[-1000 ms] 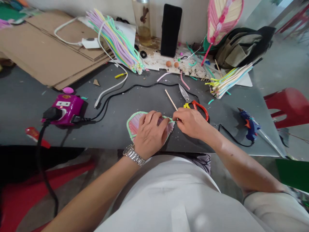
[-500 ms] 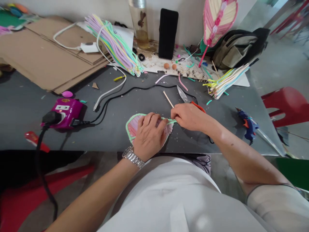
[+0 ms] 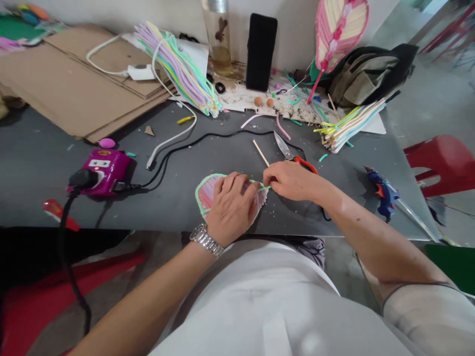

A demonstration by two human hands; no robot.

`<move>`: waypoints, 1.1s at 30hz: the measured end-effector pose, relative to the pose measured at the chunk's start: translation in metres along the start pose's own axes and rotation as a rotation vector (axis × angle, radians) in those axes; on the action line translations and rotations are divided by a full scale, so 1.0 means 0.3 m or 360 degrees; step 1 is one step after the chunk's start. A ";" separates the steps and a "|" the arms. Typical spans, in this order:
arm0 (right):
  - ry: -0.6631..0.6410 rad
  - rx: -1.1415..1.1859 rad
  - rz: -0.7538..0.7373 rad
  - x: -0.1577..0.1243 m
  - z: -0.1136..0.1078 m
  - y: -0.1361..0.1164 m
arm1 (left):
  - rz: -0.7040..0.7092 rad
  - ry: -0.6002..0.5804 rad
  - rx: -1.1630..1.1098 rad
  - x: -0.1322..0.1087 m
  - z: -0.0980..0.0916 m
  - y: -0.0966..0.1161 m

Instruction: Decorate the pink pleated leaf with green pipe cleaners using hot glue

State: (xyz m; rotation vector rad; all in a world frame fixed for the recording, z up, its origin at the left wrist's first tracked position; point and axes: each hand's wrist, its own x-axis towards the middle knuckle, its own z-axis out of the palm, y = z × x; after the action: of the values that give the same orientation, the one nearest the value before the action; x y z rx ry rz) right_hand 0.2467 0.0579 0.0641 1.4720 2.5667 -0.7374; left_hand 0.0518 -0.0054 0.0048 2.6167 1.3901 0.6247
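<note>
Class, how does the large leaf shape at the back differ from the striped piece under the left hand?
The leaf shape is larger and stands on a pink stem; the striped piece lies flat. The leaf shape is cream and pink, the striped piece pink, green-edged. Both are striped.

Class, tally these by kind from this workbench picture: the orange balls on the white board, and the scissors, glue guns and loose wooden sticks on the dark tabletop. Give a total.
Orange balls: 2
Red-handled scissors: 1
Hot glue gun: 1
Wooden stick: 1
Total: 5
</note>
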 end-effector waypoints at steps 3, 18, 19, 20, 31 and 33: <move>0.0014 0.0002 0.0012 -0.007 0.007 0.000 | -0.0005 0.0000 -0.0005 0.000 0.005 -0.002; 0.0050 -0.0347 0.0041 -0.035 0.032 -0.059 | -0.0003 -0.0011 -0.0020 0.004 0.000 -0.001; 0.0070 -0.0362 0.0036 -0.039 0.038 -0.059 | -0.0007 -0.0002 -0.0030 0.003 0.000 -0.002; 0.0096 -0.0366 0.0036 -0.044 0.044 -0.057 | -0.0013 0.0018 -0.0041 0.001 0.000 -0.003; 0.0330 -0.0046 0.0008 -0.064 0.090 -0.009 | -0.0270 0.0350 -0.0060 -0.024 0.007 -0.020; 0.0314 -0.0070 0.0001 -0.060 0.091 -0.012 | -0.0276 0.0296 -0.0027 -0.022 0.009 -0.020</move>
State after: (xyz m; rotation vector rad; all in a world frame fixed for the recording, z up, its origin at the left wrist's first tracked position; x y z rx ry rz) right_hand 0.2489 0.0298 0.0471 1.6069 2.7037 -0.5568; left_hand 0.0451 -0.0071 -0.0014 2.4421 1.6338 0.8688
